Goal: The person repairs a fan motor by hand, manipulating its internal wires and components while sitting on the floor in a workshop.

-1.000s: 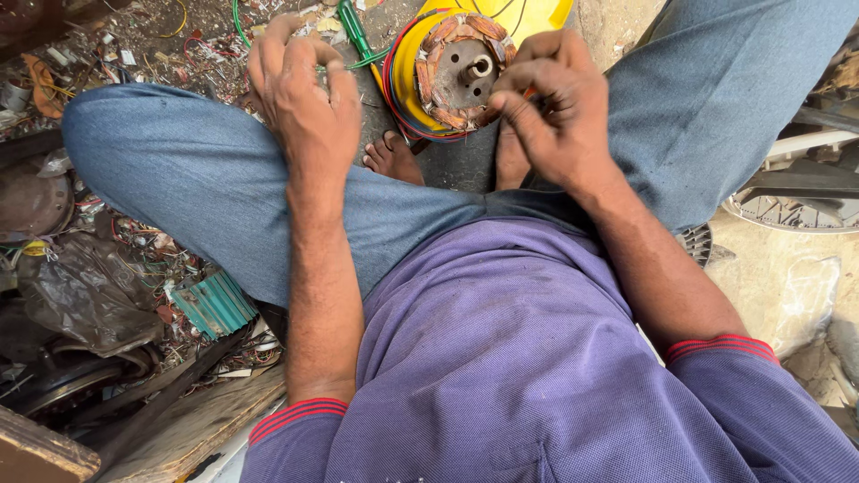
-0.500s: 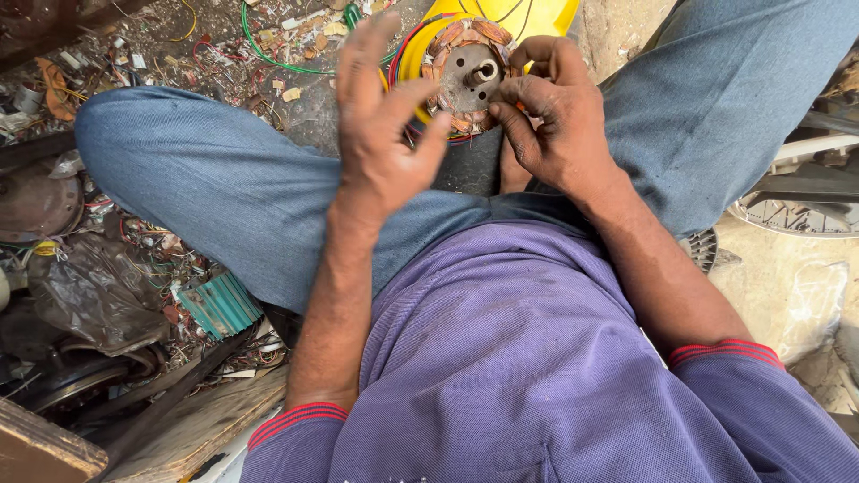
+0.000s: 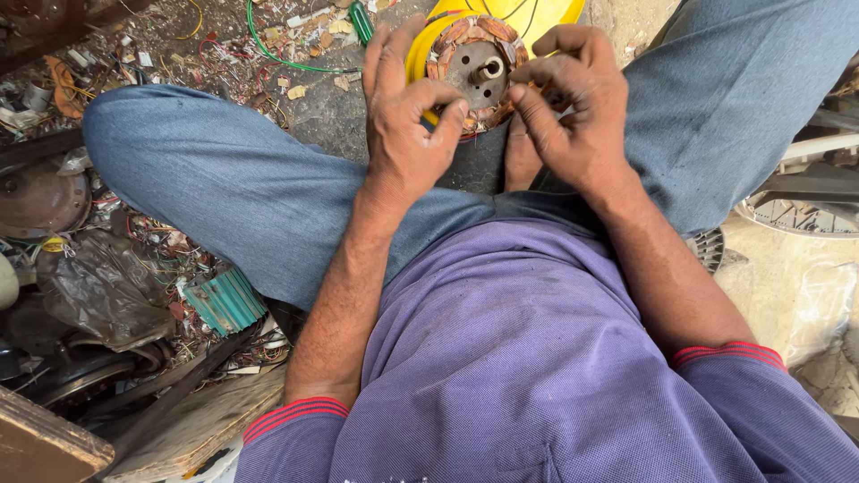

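A round motor stator [image 3: 476,70] with copper windings and a grey steel hub sits in a yellow housing [image 3: 528,12] between my feet. My left hand [image 3: 404,125] rests against the stator's left edge, fingers spread upward and thumb bent toward the windings. On the stator's right side, my right hand [image 3: 573,105] has its fingers curled and its fingertips pinching at the windings on the lower right rim. I sit cross-legged in blue jeans and a purple shirt.
Scrap litters the ground at left: wire bits, a green cable [image 3: 277,55], a green-handled screwdriver [image 3: 361,20], a teal finned part [image 3: 225,300], a rusty round disc [image 3: 36,197]. A wooden plank [image 3: 192,425] lies lower left. A white fan grille [image 3: 805,215] lies at right.
My left hand has left my knee and moved right onto the stator's left edge. My right hand stayed on the stator's right rim, working at the windings.
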